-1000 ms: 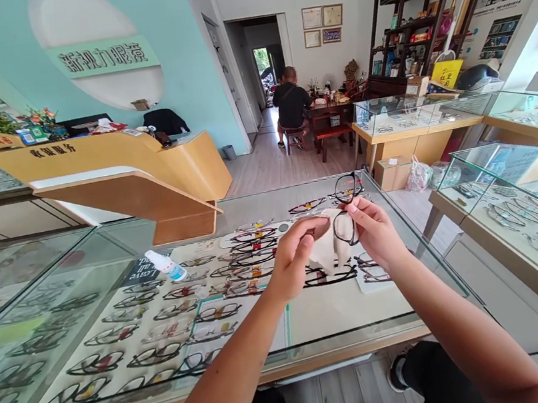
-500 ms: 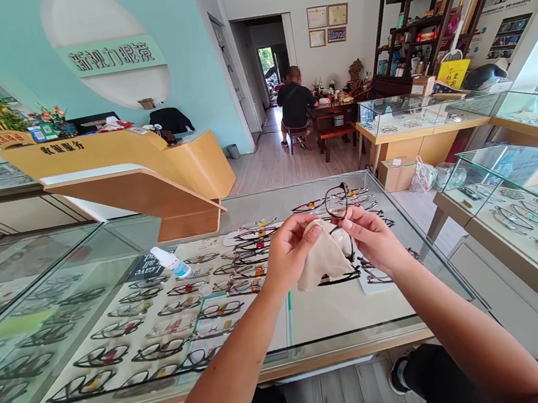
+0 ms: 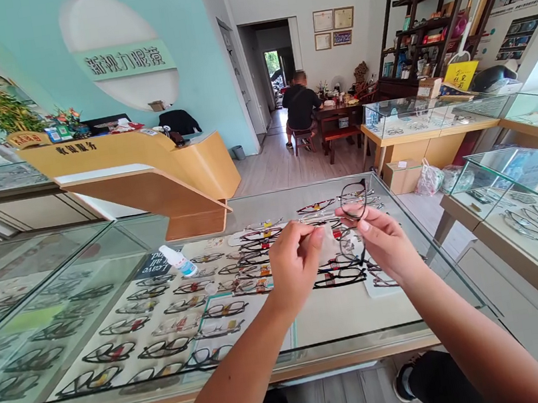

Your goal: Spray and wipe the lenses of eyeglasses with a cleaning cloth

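Right fingers (image 3: 374, 234) hold eyeglasses (image 3: 354, 199) clear of the counter's front edge (image 3: 353, 355).

- glasses (image 3: 356, 200) i hold: dark smooth rims, plastic-looking, slight gloss; lenses clear, shiny
- cloth (image 3: 327, 247) i pinch: thin pale fabric, matt, creased
- bottle (image 3: 180, 262): smooth white plastic, printed label
- display counter (image 3: 249, 206) before me: clear glass, glossy, catching reflections
- its front edge (image 3: 363, 357): light wood look, smooth
- reception desk (image 3: 141, 156): smooth wood-look panels, soft sheen
- floor (image 3: 275, 172): greyish wood-grain planks, low sheen
- carton (image 3: 401, 178): brown cardboard, matt
- bag (image 3: 429, 176): thin crinkled plastic, shiny
- wall (image 3: 196, 71): smooth, matt paint
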`<state>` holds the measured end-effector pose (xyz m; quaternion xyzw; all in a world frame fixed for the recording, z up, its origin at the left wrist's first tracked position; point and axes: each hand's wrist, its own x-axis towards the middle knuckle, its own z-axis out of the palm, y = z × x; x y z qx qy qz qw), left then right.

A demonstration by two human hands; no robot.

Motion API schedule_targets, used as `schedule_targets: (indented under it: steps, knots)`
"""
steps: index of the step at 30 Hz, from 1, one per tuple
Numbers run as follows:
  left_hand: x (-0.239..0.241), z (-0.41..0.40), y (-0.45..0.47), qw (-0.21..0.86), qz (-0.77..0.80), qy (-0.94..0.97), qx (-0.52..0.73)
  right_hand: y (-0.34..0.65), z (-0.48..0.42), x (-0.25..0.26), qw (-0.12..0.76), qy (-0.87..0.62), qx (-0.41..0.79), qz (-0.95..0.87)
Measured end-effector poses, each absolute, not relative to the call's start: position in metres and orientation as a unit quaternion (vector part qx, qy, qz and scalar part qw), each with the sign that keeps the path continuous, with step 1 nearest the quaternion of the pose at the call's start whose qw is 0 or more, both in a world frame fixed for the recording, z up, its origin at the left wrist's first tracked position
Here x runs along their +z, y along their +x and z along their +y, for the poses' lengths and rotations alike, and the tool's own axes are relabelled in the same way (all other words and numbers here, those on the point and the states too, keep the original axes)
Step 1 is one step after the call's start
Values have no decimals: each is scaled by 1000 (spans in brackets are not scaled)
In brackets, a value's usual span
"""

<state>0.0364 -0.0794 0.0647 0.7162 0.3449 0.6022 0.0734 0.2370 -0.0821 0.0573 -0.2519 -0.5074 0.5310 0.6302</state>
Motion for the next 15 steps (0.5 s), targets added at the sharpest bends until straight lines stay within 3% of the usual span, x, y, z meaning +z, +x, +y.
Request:
schedule_targets:
  steps: [6,15]
  knots:
    - [62,-86,40,100,319,746,576,220,-88,50,584,-206,578,-532]
    - [54,-89,46,124,211,814,527,220,-86,48,634,-236,538,-503]
